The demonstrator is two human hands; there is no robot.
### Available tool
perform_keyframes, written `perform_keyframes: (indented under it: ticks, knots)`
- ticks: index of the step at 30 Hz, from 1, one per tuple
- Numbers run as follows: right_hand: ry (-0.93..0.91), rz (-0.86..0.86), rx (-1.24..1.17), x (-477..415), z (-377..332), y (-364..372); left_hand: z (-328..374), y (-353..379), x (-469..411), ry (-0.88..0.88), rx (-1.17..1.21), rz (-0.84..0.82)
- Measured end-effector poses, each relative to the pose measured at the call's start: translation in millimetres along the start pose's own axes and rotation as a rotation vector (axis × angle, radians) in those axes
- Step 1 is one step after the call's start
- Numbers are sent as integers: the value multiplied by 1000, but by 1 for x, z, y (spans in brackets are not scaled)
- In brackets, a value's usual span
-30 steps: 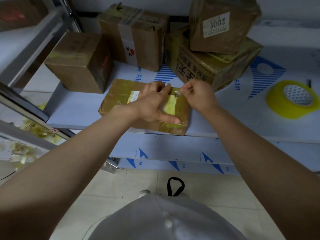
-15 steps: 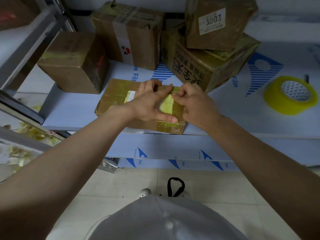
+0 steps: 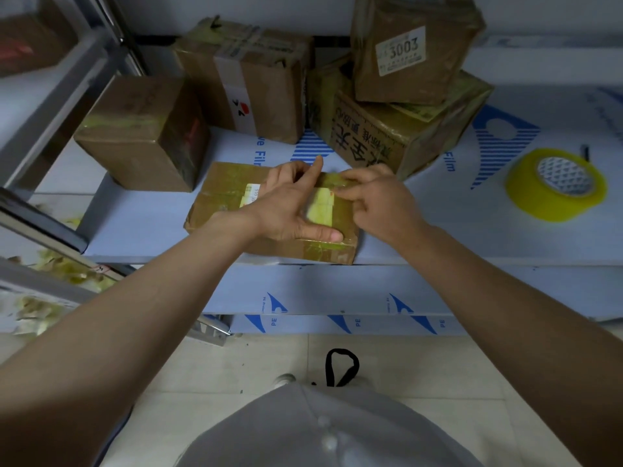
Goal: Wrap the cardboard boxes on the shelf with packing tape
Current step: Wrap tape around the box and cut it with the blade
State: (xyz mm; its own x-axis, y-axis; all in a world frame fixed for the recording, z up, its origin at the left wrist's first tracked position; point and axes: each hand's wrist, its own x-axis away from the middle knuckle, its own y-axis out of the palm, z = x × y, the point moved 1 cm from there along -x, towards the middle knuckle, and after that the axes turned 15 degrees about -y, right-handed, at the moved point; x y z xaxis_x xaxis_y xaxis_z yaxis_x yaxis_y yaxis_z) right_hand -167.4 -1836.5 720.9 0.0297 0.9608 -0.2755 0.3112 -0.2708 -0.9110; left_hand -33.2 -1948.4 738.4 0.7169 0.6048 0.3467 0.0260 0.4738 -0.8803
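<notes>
A flat cardboard box point(image 3: 222, 197) lies at the front edge of the shelf point(image 3: 141, 227), partly covered in yellowish tape. My left hand point(image 3: 290, 205) rests on its top with fingers spread, thumb along the near edge and index finger raised. My right hand point(image 3: 377, 200) is at the box's right side, its fingers curled and pressing a strip of yellow tape point(image 3: 322, 205) onto the top. A roll of yellow packing tape point(image 3: 556, 185) lies flat on the shelf far to the right, away from both hands.
Behind the flat box stand a taped brown box point(image 3: 141, 133) at left, a taller box point(image 3: 249, 75) in the middle, and a printed box point(image 3: 397, 129) with a labelled "3003" box point(image 3: 414, 45) stacked on it. Metal shelf rails point(image 3: 50, 106) run at left. Tape scraps point(image 3: 64, 267) litter the lower left.
My right hand has come down from pinching the tape end above the box to pressing it onto the top. My left index finger has lifted. The view has shifted slightly.
</notes>
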Motion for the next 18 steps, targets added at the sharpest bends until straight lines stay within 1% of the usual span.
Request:
perform_keyframes:
  ticks: [1, 4, 6, 7, 9, 10, 12, 14, 18]
  knots:
    - [-2, 40, -37, 1, 1, -1, -1, 0, 0, 9, 1, 1]
    - [-35, 88, -118, 7, 2, -1, -1, 0, 1, 20, -20, 5]
    - [48, 175, -244, 11, 5, 0, 0, -1, 1, 8, -44, -11]
    - [79, 209, -262, 13, 6, 0, 1, 0, 2, 6, -55, -20]
    - [96, 184, -270, 17, 6, 7, 2, 5, 3, 43, -110, -20]
    - [111, 171, -311, 19, 4, 10, 3, 9, 3, 76, -171, -17]
    - [147, 188, -360, 20, 2, 15, 5, 16, 2, 121, -278, 9]
    - [180, 177, -328, 18, 1, 18, 6, 18, 1, 136, -295, 49]
    - [224, 36, -196, 14, -5, 23, 7, 19, 5, 186, -302, 89]
